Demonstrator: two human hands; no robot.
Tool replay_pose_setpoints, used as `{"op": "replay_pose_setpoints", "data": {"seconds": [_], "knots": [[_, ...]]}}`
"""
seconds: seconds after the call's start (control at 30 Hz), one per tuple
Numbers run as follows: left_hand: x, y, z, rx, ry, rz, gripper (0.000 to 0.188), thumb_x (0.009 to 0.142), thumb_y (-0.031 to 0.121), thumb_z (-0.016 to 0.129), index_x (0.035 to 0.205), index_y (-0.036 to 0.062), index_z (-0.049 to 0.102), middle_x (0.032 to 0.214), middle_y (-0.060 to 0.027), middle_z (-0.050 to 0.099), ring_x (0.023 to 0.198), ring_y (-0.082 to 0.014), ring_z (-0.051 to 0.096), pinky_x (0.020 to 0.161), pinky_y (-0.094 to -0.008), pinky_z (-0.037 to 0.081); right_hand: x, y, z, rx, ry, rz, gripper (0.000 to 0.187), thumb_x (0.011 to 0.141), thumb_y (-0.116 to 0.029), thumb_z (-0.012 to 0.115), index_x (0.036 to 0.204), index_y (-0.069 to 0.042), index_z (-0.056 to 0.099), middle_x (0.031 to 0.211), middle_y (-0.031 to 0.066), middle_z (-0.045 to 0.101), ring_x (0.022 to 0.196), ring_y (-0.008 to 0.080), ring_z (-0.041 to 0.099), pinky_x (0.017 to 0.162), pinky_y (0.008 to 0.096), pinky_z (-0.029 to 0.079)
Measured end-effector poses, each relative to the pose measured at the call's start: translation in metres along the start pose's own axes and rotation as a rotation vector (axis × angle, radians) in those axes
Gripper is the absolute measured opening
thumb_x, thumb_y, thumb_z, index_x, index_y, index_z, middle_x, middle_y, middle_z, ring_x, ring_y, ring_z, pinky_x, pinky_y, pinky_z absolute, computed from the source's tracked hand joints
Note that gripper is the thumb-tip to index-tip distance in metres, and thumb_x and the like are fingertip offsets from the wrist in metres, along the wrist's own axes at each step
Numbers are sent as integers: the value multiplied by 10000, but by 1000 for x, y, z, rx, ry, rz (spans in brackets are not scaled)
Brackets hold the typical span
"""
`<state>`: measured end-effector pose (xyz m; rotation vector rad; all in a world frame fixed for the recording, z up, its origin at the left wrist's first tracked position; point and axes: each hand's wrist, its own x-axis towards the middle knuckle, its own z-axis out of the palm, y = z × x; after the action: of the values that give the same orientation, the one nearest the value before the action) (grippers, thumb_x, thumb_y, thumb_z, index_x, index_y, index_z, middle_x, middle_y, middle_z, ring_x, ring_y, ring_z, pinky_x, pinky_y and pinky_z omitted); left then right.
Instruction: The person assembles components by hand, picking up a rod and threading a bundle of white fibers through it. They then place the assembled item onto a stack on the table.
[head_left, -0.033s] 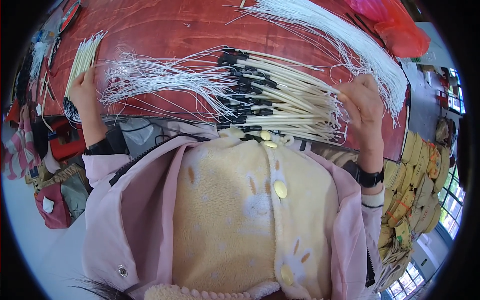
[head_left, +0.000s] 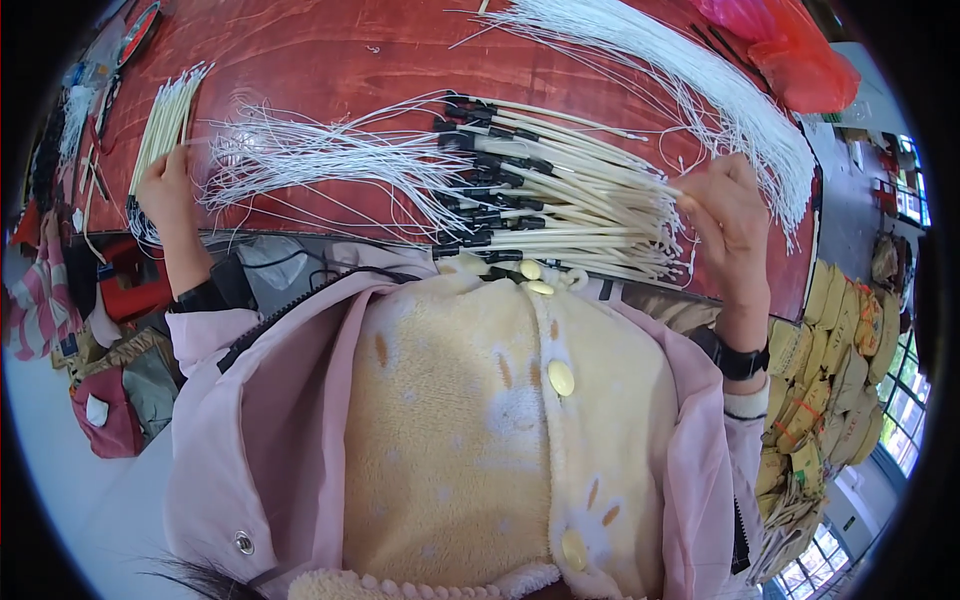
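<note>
On the red table in front of me lies a spread of cream-coloured tubes (head_left: 595,212) with black sleeves (head_left: 468,240) at their left ends. Thin white wires (head_left: 320,160) run leftward out of the sleeves in a loose tangle. My right hand (head_left: 735,215) is closed, thumb and fingers pinching the right end of one cream tube near the top of the spread. Beyond the wires' left ends, my left hand (head_left: 170,195) is closed too, its fingertips pinched on what looks like a thin, blurred white wire. It sits beside a smaller bundle of cream tubes (head_left: 172,105).
A thick fan of white wires (head_left: 680,75) lies across the table's far right. Near it is a red plastic bag (head_left: 810,70). Tools and cords lie at the left edge (head_left: 100,110). Stacked tan sacks (head_left: 825,350) stand beyond the table's right side; bags (head_left: 105,410) sit at lower left.
Both hands have shifted very slightly, the left one a little downward. The cream tube in my right hand has moved slightly with it.
</note>
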<state>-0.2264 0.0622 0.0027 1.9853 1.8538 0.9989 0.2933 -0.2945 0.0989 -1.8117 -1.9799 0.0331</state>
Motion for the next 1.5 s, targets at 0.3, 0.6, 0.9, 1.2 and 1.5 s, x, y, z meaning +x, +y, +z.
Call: {"op": "replay_pose_setpoints", "data": {"seconds": [0.3,0.6,0.9,1.2,1.5], "knots": [[-29,21,-21,624,-275,170,358,847,307,721,1005,-14,733,912,-202,725,869,-340,699,797,-409,527,-35,10,2,199,-135,74,175,839,-196,737,932,-48,717,925,64,704,870,259,562,814,386,452],[-49,232,77,-277,-730,517,264,901,232,680,1052,19,714,878,-131,723,818,-225,694,742,-355,536,21,52,27,-49,28,55,161,813,-63,713,972,-35,712,1025,84,703,970,285,613,850,392,482],[-143,342,201,-168,-1011,972,199,825,202,654,887,19,701,905,-189,699,899,-377,673,780,-477,529,35,78,57,-151,-66,117,198,752,-10,731,947,-24,705,964,101,685,954,328,608,837,415,495],[-162,356,239,-122,-1046,962,177,860,171,613,926,16,668,917,-203,690,939,-392,658,793,-497,520,30,92,68,-140,-35,209,98,762,-65,737,836,-29,682,857,122,660,859,329,630,779,422,500],[-157,360,240,-96,-1078,912,181,884,182,601,922,22,676,932,-195,694,950,-380,665,810,-507,522,29,91,70,-107,4,367,103,818,-72,728,863,-3,666,793,145,655,750,328,636,695,406,497]]}}
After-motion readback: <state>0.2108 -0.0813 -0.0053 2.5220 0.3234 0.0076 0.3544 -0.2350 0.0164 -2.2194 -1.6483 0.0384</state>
